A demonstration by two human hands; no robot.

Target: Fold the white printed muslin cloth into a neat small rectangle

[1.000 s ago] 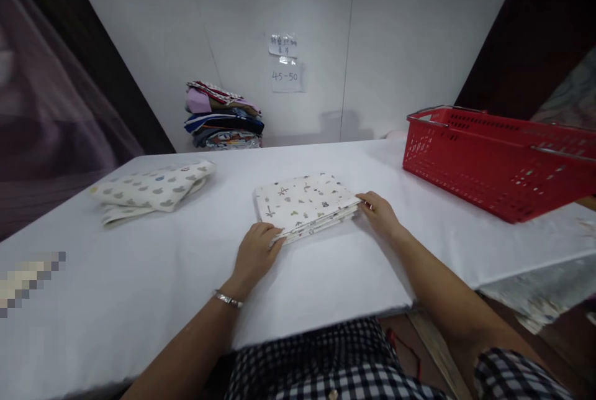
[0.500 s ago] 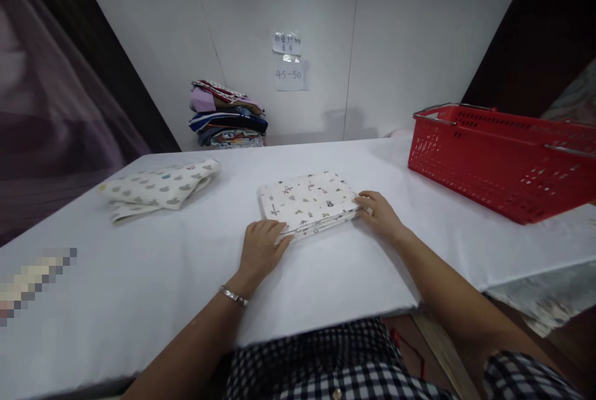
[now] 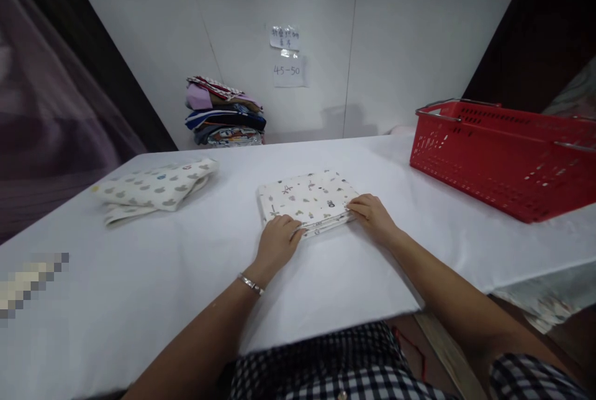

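A folded white cloth [image 3: 310, 198] with small printed figures lies flat in the middle of the table, its layers showing along the near edge. My left hand [image 3: 282, 240] grips that near edge toward its left end, fingers on top and thumb at the front. At the near right corner, my right hand [image 3: 371, 217] pinches the layers between thumb and fingers. Another white cloth [image 3: 158, 187] with a grey print lies loosely folded and a little rumpled on the left of the table.
A red plastic basket [image 3: 507, 161] with metal handles stands on the right of the white-covered table [image 3: 195, 288]. A stack of folded fabrics [image 3: 226, 113] sits at the back against the wall. Handwritten paper signs [image 3: 288, 71] are taped above.
My left hand has slid rightward along the cloth's near edge. My right hand has shifted slightly left at the corner. The cloth stays about where it was.
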